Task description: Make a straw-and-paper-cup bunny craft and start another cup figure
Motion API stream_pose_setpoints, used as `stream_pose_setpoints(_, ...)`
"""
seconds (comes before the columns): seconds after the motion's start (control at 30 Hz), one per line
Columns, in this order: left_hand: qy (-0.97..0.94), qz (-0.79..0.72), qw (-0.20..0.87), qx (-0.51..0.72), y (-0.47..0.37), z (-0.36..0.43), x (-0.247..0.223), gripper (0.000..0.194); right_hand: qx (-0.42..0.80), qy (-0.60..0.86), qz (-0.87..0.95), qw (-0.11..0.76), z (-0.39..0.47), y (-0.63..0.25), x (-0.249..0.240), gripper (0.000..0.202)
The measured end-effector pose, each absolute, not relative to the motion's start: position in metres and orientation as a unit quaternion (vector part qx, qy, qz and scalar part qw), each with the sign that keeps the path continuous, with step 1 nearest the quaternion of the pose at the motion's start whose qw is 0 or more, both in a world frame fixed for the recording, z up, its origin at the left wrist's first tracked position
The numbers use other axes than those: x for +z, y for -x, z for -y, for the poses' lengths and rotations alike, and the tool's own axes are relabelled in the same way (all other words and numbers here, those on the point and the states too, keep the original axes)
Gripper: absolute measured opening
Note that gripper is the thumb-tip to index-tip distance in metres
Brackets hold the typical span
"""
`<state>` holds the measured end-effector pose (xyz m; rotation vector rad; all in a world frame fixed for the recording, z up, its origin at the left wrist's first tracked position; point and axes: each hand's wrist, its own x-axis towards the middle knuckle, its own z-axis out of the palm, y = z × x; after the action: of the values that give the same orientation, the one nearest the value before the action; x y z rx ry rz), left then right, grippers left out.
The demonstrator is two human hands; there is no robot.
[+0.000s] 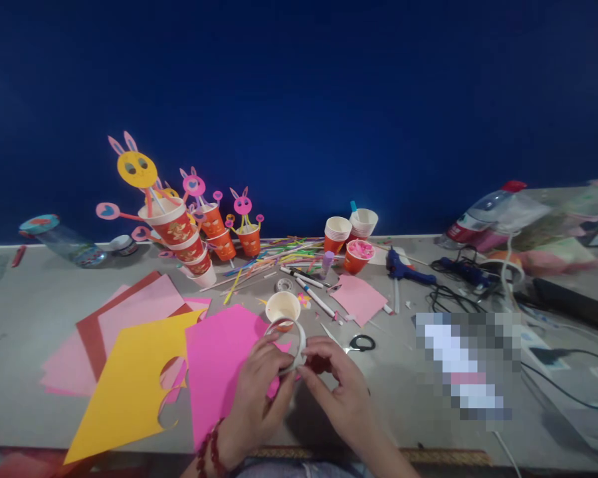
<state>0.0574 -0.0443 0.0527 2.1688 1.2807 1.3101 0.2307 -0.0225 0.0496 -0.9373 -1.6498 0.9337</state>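
In the head view, a pale roll of tape is held upright above the front of the table. My left hand grips its near side, thumb and fingers closed around the ring. On its right edge, the fingertips and thumb of my right hand pinch the tape. Under my left hand lies a sheet of bright pink paper, and a bit of pink paper shows beside the thumb. An open paper cup stands just behind the roll. Scissors with black handles lie beyond my right hand.
Yellow paper with round cut-outs lies left. Paper cups with rabbit figures stand behind it. Straws, pens and a pink sheet lie mid-table. A blue glue gun and cables are right, near a pixelated patch.
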Motion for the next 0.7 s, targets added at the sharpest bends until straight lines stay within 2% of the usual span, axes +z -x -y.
stream_pose_setpoints(0.2,-0.733,-0.471,0.213,0.443,-0.055,0.051,0.050,0.008,0.414,0.377,0.676,0.479,0.026,-0.230,0.049,0.008)
stream_pose_setpoints(0.33,-0.729,-0.478,0.230,0.433,-0.054,0.057,0.045,0.011,0.420,0.366,0.678,0.479,0.027,-0.227,0.049,0.010)
stream_pose_setpoints(0.43,-0.741,-0.479,0.203,0.426,-0.040,0.055,0.045,0.011,0.417,0.352,0.698,0.463,0.025,-0.229,0.050,0.012)
stream_pose_setpoints(0.53,-0.738,-0.515,0.129,0.417,-0.011,0.038,0.051,0.011,0.406,0.354,0.723,0.432,0.021,-0.235,0.050,0.017)
stream_pose_setpoints(0.6,-0.735,-0.560,0.080,0.375,0.012,0.019,0.055,0.016,0.401,0.373,0.725,0.418,0.018,-0.239,0.049,0.017)
stream_pose_setpoints(0.7,-0.763,-0.565,0.076,0.306,0.037,-0.013,0.054,0.023,0.401,0.406,0.712,0.409,0.013,-0.244,0.046,0.017)
